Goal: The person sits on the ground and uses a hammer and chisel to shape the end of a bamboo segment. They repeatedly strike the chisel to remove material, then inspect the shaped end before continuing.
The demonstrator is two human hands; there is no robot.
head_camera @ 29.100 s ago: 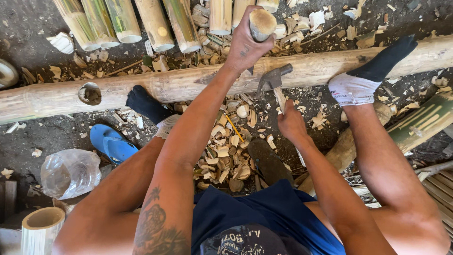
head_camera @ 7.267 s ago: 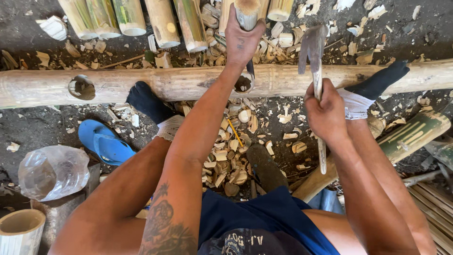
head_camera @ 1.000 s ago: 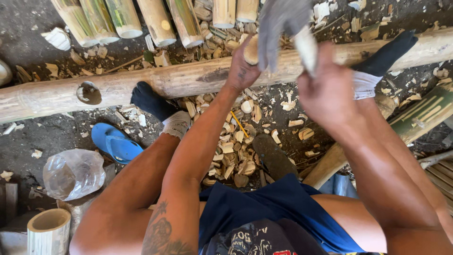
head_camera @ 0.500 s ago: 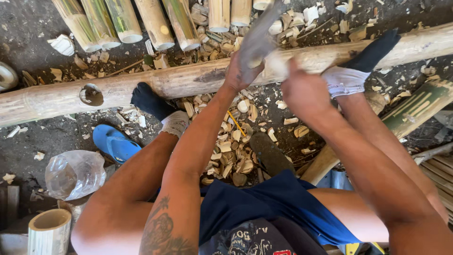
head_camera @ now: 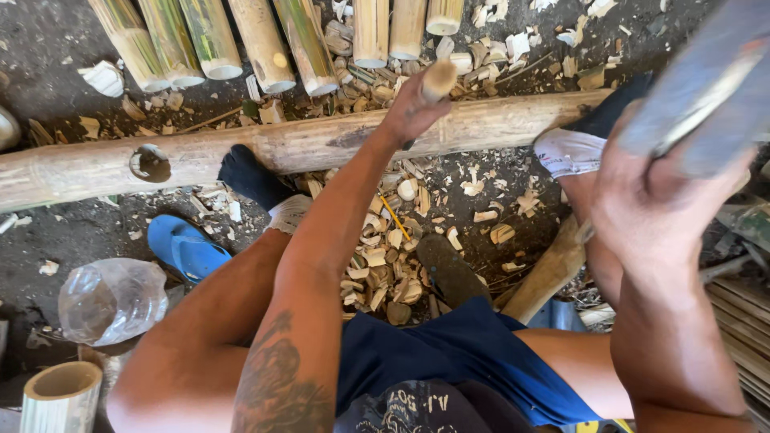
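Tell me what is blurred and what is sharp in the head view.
Head view: the raised tool in the right hand is smeared by motion blur and close to the lens; the left hand on the wooden handle, the long bamboo pole and the chips are sharp; daylight is soft and even.

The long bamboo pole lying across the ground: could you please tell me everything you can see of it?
The long bamboo pole lies roughly level across the dirt, pale tan with darker scuffs. A round hole is cut near its left end. The left hand holds a wooden-handled tool upright against its middle. Both socked feet press against its near side. Wood chips litter the ground beside it.
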